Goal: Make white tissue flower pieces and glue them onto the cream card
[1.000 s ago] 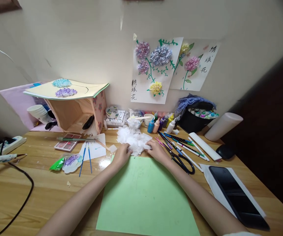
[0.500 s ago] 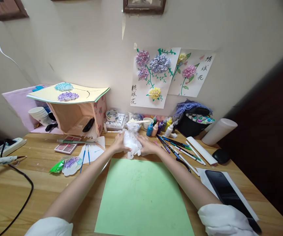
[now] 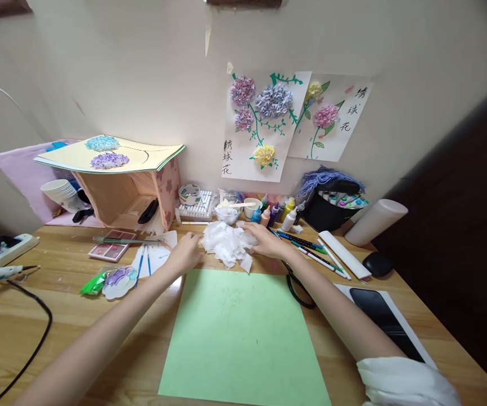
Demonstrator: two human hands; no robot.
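Observation:
A loose heap of thin white paper pieces (image 3: 227, 243) lies on the table just beyond the far edge of a green sheet (image 3: 243, 332). At the heap's left side is my left hand (image 3: 187, 252), fingers bent and apart, seen mostly from the back; it seems to hold nothing. My right hand (image 3: 265, 240) rests at the heap's right side, its fingers stretched along the pieces and apart. Just behind the heap stand a small clear bowl (image 3: 227, 215) and a white cup (image 3: 252, 210) with a wooden stick (image 3: 242, 205) across them.
Paint bottles (image 3: 288, 220), pens (image 3: 317, 256) and a black cable-like loop (image 3: 298, 293) lie to the right, with a phone (image 3: 381, 318) nearer me. At left are a paint palette (image 3: 119, 283), brushes (image 3: 140, 265), a hot glue gun (image 3: 1, 275) and a fabric-covered box (image 3: 167, 192).
The white paper pieces, gathered between both hands before, now lie spread in a wider heap. My left hand has moved left off them, and my right hand has shifted slightly right. The view has tilted down.

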